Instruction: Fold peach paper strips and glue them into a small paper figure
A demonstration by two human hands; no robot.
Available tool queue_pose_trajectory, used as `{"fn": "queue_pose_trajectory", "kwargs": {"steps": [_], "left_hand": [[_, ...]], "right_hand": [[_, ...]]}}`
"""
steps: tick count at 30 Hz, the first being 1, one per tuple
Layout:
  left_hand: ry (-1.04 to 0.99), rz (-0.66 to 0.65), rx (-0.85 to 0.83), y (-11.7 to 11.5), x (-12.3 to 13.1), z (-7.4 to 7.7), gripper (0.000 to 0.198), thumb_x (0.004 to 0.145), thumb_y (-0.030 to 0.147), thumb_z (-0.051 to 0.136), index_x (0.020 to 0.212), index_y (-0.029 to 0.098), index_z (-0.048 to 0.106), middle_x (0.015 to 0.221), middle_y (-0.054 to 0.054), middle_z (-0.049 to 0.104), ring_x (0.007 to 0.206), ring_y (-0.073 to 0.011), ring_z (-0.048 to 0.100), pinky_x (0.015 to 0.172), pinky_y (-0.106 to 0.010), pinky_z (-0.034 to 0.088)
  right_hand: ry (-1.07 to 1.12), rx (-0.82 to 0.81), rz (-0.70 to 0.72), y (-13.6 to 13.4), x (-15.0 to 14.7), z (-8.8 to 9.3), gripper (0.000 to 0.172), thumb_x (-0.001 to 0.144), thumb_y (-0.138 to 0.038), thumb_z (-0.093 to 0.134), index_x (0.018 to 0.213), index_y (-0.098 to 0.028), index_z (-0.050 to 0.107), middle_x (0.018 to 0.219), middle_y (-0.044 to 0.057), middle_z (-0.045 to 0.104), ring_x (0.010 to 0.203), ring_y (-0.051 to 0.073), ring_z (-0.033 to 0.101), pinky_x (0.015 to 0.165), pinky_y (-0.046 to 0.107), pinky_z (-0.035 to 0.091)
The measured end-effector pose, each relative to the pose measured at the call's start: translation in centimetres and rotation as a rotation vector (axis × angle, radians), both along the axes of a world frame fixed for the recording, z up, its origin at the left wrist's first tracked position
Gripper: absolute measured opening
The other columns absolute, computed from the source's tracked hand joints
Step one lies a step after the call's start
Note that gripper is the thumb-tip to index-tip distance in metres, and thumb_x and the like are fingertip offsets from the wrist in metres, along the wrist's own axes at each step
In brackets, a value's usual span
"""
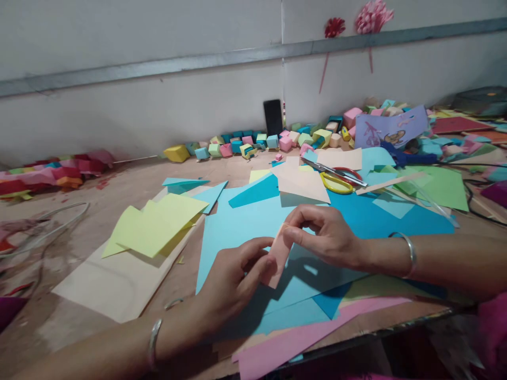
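Note:
Both hands grip one small folded strip of peach paper [280,257] above light blue sheets. My left hand [241,277] pinches its lower left side between thumb and fingers. At the top edge, the thumb and fingers of my right hand [322,235] are closed on the same strip. Beneath the hands lies a light blue paper sheet [233,232], partly hidden by them. Beyond my right hand are a peach paper piece [303,182] and scissors [336,179] with yellow and red handles.
Yellow paper [158,224] lies on a cream sheet [114,285] at left. Several small paper boxes [245,145] line the wall, near an upright phone [273,117]. A blue tool [412,157] with a cord rests at right. Pink paper [285,345] hangs over the table's front edge.

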State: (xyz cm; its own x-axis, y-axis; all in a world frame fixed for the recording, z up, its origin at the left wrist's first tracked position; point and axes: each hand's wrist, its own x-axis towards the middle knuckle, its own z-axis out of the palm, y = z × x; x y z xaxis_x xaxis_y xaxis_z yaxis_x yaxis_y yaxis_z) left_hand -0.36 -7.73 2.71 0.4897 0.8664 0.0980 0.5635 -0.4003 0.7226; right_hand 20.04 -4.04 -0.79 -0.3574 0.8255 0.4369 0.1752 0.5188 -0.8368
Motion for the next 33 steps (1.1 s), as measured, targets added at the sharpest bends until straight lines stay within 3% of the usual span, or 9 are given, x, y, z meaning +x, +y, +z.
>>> {"fn": "queue_pose_trajectory", "kwargs": {"steps": [5, 10, 15, 21, 24, 27, 29, 31, 33], "left_hand": [[-0.119, 0.015, -0.213, -0.4, 0.3, -0.4, 0.029, 0.083, 0.022, 0.063, 0.111, 0.016, 0.06, 0.064, 0.002, 0.071, 0.053, -0.0113, 0.062, 0.047, -0.018, 0.045], [-0.14, 0.048, -0.183, -0.4, 0.5, -0.5, 0.017, 0.087, 0.02, 0.055, 0.102, 0.016, 0.063, 0.06, 0.002, 0.068, 0.05, -0.0102, 0.061, 0.047, -0.018, 0.046], [-0.125, 0.06, -0.204, -0.3, 0.4, -0.3, 0.017, 0.088, 0.025, 0.054, 0.098, 0.016, 0.063, 0.058, 0.003, 0.065, 0.049, -0.0109, 0.061, 0.046, -0.018, 0.045], [-0.187, 0.009, -0.281, -0.2, 0.4, -0.9, 0.026, 0.085, 0.037, 0.059, 0.099, 0.015, 0.061, 0.064, 0.001, 0.066, 0.056, -0.012, 0.059, 0.05, -0.021, 0.044], [-0.138, 0.003, -0.303, -0.3, 0.6, -1.0, 0.023, 0.079, 0.038, 0.066, 0.083, 0.015, 0.064, 0.06, 0.001, 0.065, 0.057, -0.0122, 0.057, 0.053, -0.021, 0.043], [-0.054, 0.022, -0.259, -0.5, 0.8, -1.2, 0.034, 0.085, 0.036, 0.058, 0.059, 0.014, 0.058, 0.053, 0.001, 0.058, 0.052, -0.0099, 0.049, 0.05, -0.021, 0.036], [-0.04, 0.038, -0.221, -0.5, 0.8, -1.4, 0.04, 0.088, 0.036, 0.053, 0.055, 0.014, 0.054, 0.051, 0.002, 0.054, 0.051, -0.0087, 0.045, 0.049, -0.02, 0.032], [-0.051, 0.039, -0.225, -0.4, 0.6, -1.6, 0.042, 0.089, 0.038, 0.051, 0.054, 0.014, 0.052, 0.051, 0.003, 0.051, 0.051, -0.0084, 0.044, 0.049, -0.02, 0.031], [-0.075, 0.029, -0.265, -0.3, 0.4, -1.9, 0.043, 0.09, 0.041, 0.049, 0.056, 0.014, 0.052, 0.052, 0.002, 0.051, 0.052, -0.0087, 0.045, 0.05, -0.02, 0.032]], "right_hand": [[0.019, -0.002, -0.009, 0.0, -0.2, -0.5, 0.02, 0.086, -0.032, 0.06, 0.076, -0.015, 0.059, 0.073, 0.001, 0.063, 0.065, 0.01, 0.055, 0.059, 0.023, 0.046], [0.043, -0.058, -0.037, 0.1, -0.4, -0.7, 0.02, 0.083, -0.033, 0.064, 0.077, -0.015, 0.058, 0.07, 0.0, 0.06, 0.061, 0.009, 0.053, 0.055, 0.021, 0.045], [0.157, -0.106, -0.015, 0.4, -0.6, -0.8, 0.019, 0.078, -0.027, 0.069, 0.079, -0.016, 0.053, 0.071, -0.003, 0.056, 0.06, 0.008, 0.052, 0.054, 0.021, 0.046], [0.164, -0.048, 0.05, -0.4, -0.5, -0.5, 0.018, 0.079, -0.024, 0.069, 0.079, -0.016, 0.053, 0.071, -0.003, 0.055, 0.063, 0.008, 0.053, 0.056, 0.022, 0.047], [0.131, -0.026, 0.078, -1.1, -0.5, -0.4, 0.018, 0.079, -0.023, 0.069, 0.078, -0.016, 0.053, 0.071, -0.002, 0.055, 0.062, 0.008, 0.052, 0.055, 0.021, 0.046], [0.116, -0.016, 0.093, -1.4, -0.5, -0.4, 0.018, 0.079, -0.023, 0.07, 0.076, -0.016, 0.054, 0.072, -0.002, 0.056, 0.062, 0.008, 0.053, 0.055, 0.022, 0.045], [0.08, -0.047, 0.106, -1.2, -0.5, -0.3, 0.016, 0.079, -0.024, 0.07, 0.086, -0.016, 0.058, 0.072, -0.002, 0.057, 0.063, 0.008, 0.053, 0.056, 0.022, 0.045], [0.006, -0.092, 0.124, -0.8, -0.4, -0.2, 0.025, 0.081, -0.025, 0.068, 0.103, -0.017, 0.059, 0.072, -0.003, 0.059, 0.063, 0.009, 0.054, 0.059, 0.022, 0.045], [-0.071, -0.13, 0.149, -0.4, -0.2, 0.0, 0.023, 0.083, -0.024, 0.066, 0.104, -0.017, 0.062, 0.072, -0.003, 0.062, 0.064, 0.009, 0.055, 0.06, 0.022, 0.045]]}}
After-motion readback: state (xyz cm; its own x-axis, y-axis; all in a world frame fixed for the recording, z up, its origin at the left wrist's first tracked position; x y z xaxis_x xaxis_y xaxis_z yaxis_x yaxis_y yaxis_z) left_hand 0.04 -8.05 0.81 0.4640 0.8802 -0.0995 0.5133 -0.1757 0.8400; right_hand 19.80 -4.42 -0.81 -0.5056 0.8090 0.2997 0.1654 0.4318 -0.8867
